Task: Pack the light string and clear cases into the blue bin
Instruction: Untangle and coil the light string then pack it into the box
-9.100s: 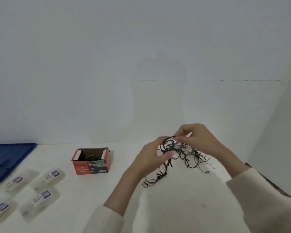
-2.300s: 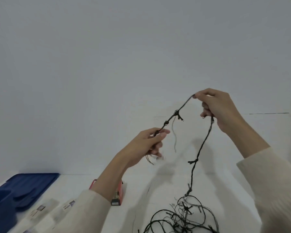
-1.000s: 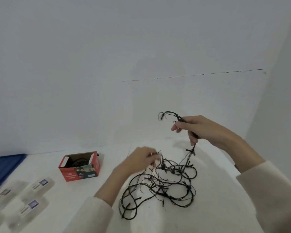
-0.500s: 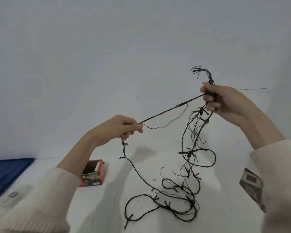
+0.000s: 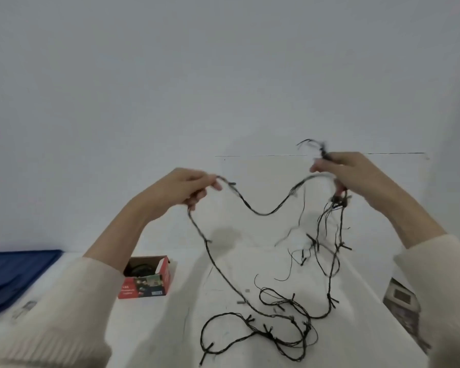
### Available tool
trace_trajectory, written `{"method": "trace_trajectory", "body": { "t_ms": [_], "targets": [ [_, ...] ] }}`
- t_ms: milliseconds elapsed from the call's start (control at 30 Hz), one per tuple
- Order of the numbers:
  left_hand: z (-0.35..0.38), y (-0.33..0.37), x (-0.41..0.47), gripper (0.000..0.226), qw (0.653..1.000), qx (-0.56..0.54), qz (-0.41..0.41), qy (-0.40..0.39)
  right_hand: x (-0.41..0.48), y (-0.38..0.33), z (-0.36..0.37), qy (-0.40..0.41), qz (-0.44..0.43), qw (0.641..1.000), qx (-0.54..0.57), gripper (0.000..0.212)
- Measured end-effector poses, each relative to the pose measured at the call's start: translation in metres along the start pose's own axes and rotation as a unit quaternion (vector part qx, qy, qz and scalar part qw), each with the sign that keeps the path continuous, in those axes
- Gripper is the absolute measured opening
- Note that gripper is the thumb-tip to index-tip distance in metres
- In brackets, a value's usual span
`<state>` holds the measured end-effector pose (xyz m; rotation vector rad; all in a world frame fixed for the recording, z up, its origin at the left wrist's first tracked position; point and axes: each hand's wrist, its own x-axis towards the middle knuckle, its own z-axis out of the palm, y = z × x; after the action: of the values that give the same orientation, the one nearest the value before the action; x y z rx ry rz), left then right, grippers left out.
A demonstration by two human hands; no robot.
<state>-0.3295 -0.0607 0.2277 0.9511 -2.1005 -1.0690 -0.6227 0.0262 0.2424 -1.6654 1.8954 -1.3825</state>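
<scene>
A black light string (image 5: 260,212) sags in a slack loop between my two raised hands. My left hand (image 5: 181,188) pinches one part of it. My right hand (image 5: 356,176) grips a gathered bunch, with short ends sticking up above the fist. Several strands hang down from both hands to a loose tangle lying on the white table (image 5: 186,314). A blue bin (image 5: 14,272) sits at the far left edge, partly cut off. One clear case (image 5: 24,309) shows beside my left sleeve; any others are hidden.
An open red cardboard box (image 5: 146,278) with a dark coil inside stands on the table left of the tangle. A white wall rises close behind the table. At the right edge, past my sleeve, a patterned object (image 5: 401,296) lies lower down.
My hands have come closer together, so the stretch of string between them has gone from taut to a sagging loop. My right hand has dropped slightly.
</scene>
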Motion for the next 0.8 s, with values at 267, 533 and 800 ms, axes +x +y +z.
{"method": "trace_trajectory", "body": {
  "t_ms": [267, 533, 800],
  "targets": [
    [0.032, 0.081, 0.026, 0.029, 0.994, 0.057, 0.095, -0.021, -0.010, -0.055, 0.033, -0.265, -0.041, 0.941, 0.208, 0.023],
    [0.014, -0.024, -0.006, 0.022, 0.996, 0.019, -0.048, -0.072, 0.025, -0.026, -0.019, 0.000, 0.032, 0.876, 0.481, 0.027],
    [-0.008, -0.006, 0.001, 0.021, 0.979, -0.165, 0.002, 0.118, 0.028, 0.000, -0.014, 0.108, 0.047, 0.961, 0.250, 0.027]
  ]
}}
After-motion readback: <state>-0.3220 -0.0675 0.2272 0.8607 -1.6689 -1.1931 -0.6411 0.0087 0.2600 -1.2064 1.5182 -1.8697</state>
